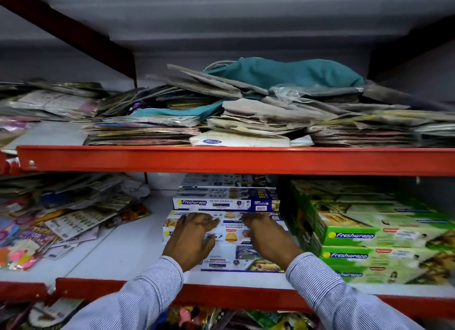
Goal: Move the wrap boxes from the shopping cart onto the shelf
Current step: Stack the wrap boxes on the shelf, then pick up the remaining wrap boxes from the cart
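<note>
Blue-and-white Freshwrapp wrap boxes are stacked on the white lower shelf, in its middle. Both my hands lie flat on the front boxes of that stack. My left hand presses on the left part with fingers spread. My right hand rests on the right part, fingers pointing to the back. Another flat blue box lies in front, between my wrists. The shopping cart is out of view.
Green Freshwrapp boxes are stacked tight against the right side of the blue stack. Loose colourful packets lie at the left of the shelf. The red upper shelf carries piles of paper bags and a teal cloth.
</note>
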